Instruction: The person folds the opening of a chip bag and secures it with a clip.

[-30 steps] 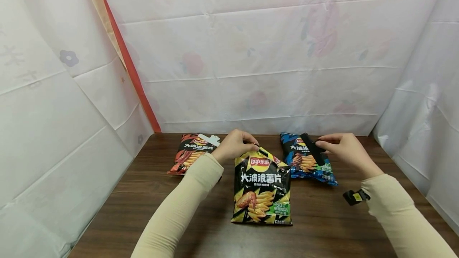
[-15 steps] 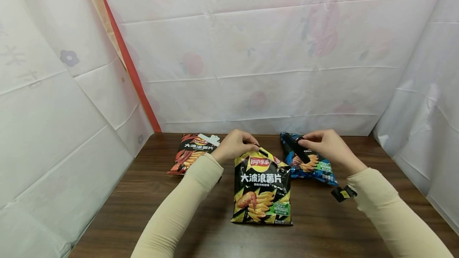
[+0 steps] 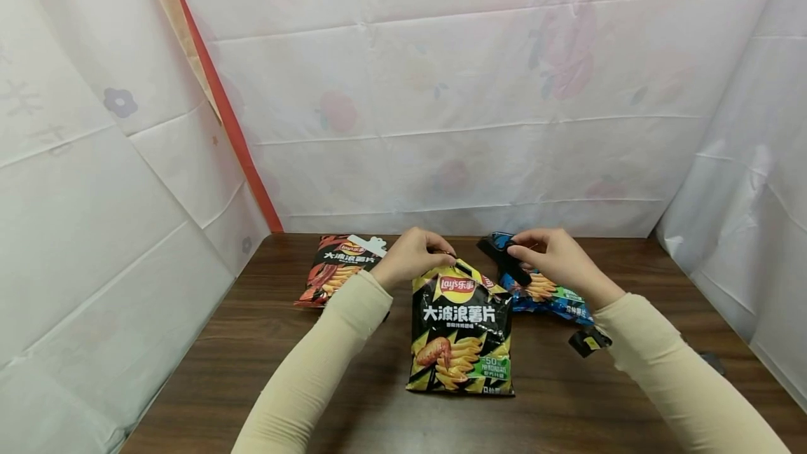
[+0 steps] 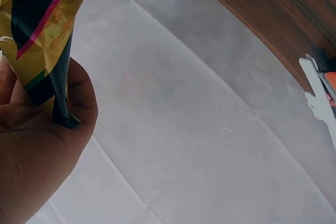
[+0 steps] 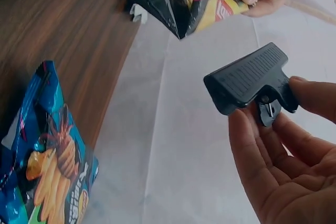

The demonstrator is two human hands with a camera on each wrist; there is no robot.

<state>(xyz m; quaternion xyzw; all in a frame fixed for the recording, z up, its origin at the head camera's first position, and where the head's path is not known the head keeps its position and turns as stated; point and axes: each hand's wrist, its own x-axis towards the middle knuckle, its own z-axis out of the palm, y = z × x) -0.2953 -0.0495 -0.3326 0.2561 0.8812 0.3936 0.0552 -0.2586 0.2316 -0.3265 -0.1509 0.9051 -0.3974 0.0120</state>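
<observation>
My left hand [image 3: 411, 258] pinches the folded-over top corner of a black-and-yellow chip bag [image 3: 460, 335], whose printed front faces me in the head view. In the left wrist view the fingers [image 4: 84, 93] curl round the crumpled foil edge. To the right, my right hand [image 3: 561, 261] holds a black bag clip [image 5: 249, 77] by its handles, thumb on one side and fingers on the other. No bag is between the clip's jaws. In the right wrist view, the clip is apart from the bag top. Behind it in the head view lies a blue chip bag [image 3: 548, 296].
A red chip bag [image 3: 330, 275] with a white clip [image 3: 370, 245] across its top corner lies at the back left of the brown wooden table [image 3: 567, 405]. A small dark object [image 3: 712, 361] shows beside the right sleeve. White patterned sheeting [image 3: 454, 90] encloses the table.
My right hand has carried the black bag clip leftward across the blue bag toward the black-and-yellow one. My left hand and its bag have stayed in place.
</observation>
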